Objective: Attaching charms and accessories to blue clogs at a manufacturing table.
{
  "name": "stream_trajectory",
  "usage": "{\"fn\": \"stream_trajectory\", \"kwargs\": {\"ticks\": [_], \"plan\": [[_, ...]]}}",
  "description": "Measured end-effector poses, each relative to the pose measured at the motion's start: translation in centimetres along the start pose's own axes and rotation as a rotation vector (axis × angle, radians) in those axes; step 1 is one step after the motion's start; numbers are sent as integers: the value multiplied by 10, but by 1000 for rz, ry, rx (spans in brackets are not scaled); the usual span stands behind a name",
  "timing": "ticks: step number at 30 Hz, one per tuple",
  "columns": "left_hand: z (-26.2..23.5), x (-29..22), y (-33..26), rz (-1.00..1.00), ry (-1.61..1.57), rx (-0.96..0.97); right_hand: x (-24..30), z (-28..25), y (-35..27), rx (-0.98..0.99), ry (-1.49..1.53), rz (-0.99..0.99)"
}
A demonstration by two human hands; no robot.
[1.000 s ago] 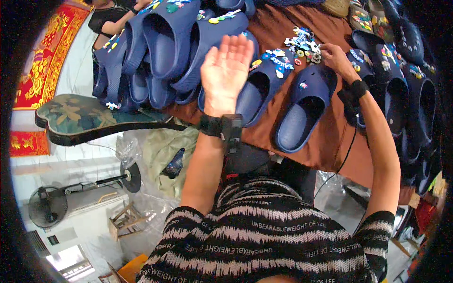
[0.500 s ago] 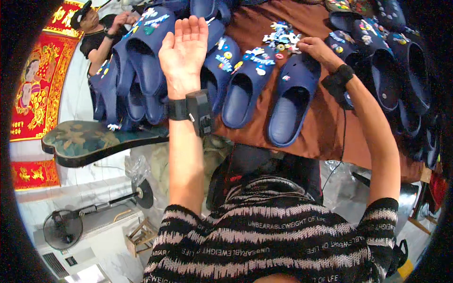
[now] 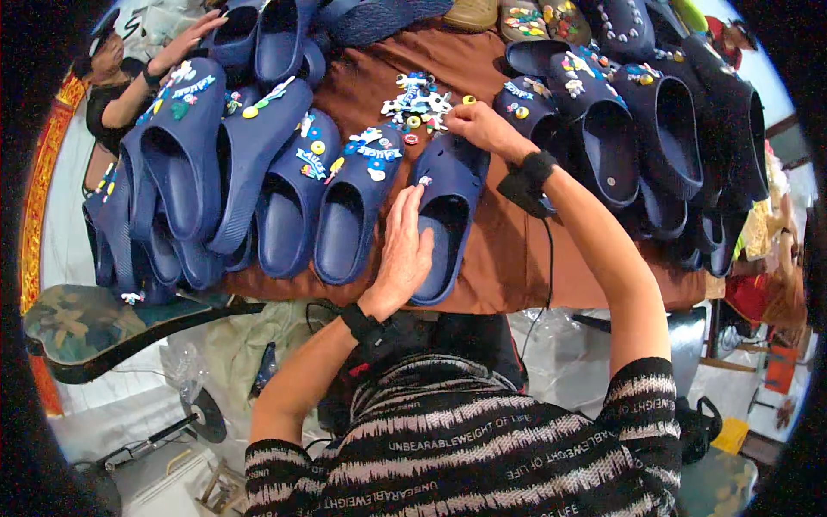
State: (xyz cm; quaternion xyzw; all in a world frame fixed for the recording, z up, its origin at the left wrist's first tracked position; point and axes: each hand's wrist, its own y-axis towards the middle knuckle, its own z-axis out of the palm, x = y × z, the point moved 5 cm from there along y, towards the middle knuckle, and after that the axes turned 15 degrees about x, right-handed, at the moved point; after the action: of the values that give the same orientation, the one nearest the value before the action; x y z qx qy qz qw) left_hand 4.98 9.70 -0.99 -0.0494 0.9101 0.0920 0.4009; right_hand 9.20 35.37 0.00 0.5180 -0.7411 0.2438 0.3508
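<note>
A navy clog [image 3: 447, 185] lies toe away from me on the brown cloth, a small charm on its left side. My left hand [image 3: 401, 246] rests along the clog's left edge, fingers stretched out. By the toe, my right hand [image 3: 489, 131] has its fingertips drawn together at the edge of a heap of colourful shoe charms [image 3: 417, 102]; whatever they hold is too small to make out. Another navy clog [image 3: 360, 207], decorated with blue, white and yellow charms, sits just left of my left hand.
More navy clogs [image 3: 289, 202] crowd the left side, and others [image 3: 607, 151] are piled at the right on the brown cloth [image 3: 517, 250]. A person [image 3: 116, 103] reaches toward clogs at the far left. A black cable [image 3: 551, 267] hangs from my right wrist.
My left hand has come down from a raised, palm-up position onto the clog's left edge. My right hand stays by the charms. The whole view has shifted toward the right.
</note>
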Motion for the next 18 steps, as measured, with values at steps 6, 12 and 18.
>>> {"fn": "stream_trajectory", "kwargs": {"ticks": [6,12,18], "plan": [[11,29,-8,-89,-101,-21,49,22,-32,117,-570,-136],[13,37,0,-40,-192,-49,71,45,-15,406,-592,-215],[-3,41,12,-312,-555,125,79,48,5,571,-460,-259]]}}
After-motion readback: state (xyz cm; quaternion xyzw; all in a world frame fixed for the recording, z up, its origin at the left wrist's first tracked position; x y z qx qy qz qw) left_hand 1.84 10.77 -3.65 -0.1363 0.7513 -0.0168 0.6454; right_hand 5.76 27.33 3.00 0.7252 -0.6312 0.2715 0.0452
